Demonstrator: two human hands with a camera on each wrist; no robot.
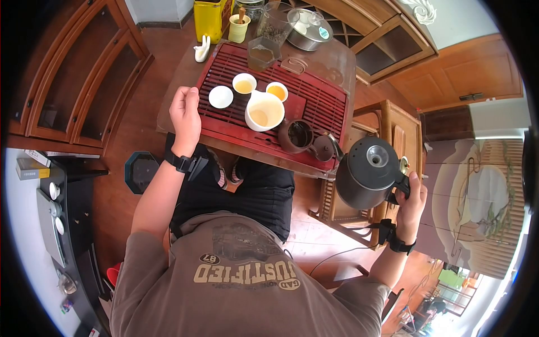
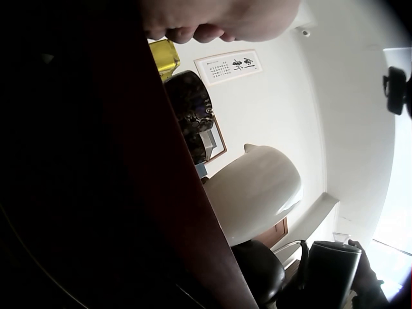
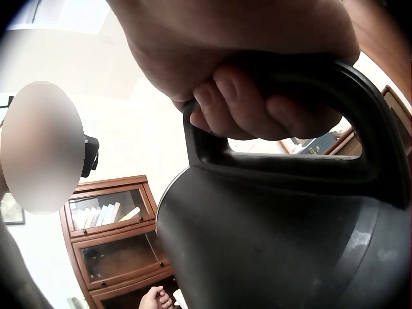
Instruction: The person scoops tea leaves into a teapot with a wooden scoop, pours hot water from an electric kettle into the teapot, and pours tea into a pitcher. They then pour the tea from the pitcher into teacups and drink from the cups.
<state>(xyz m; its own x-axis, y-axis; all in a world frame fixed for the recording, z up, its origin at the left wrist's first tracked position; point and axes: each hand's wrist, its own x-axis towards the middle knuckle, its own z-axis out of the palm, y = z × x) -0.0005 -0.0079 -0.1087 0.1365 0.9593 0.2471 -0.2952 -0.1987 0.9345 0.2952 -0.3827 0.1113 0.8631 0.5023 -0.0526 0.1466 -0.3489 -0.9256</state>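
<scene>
My right hand (image 1: 412, 199) grips the handle of a black kettle (image 1: 366, 174), fingers wrapped round it in the right wrist view. The kettle's thin spout points left, towards a small brown teapot (image 1: 292, 145) that stands uncovered with dark leaves inside. Its round lid (image 1: 324, 147) lies just right of it. My left hand (image 1: 185, 115) rests at the tray's left edge, fingers loosely curled around nothing. On the red slatted tea tray (image 1: 328, 104) stand a white pitcher (image 1: 264, 112) and three white cups. The upper cup (image 1: 244, 83) and right cup (image 1: 277, 91) contain yellowish tea; the left cup (image 1: 220, 97) looks white inside.
Along the tray's far side stand a glass vessel (image 1: 264, 53), a yellow tin (image 1: 209, 21), a cream pot (image 1: 239, 29) with a wooden tool and a lidded metal pan (image 1: 310, 31). A wooden stand (image 1: 387, 123) is right of the table. A dark bin (image 1: 141, 172) sits on the floor.
</scene>
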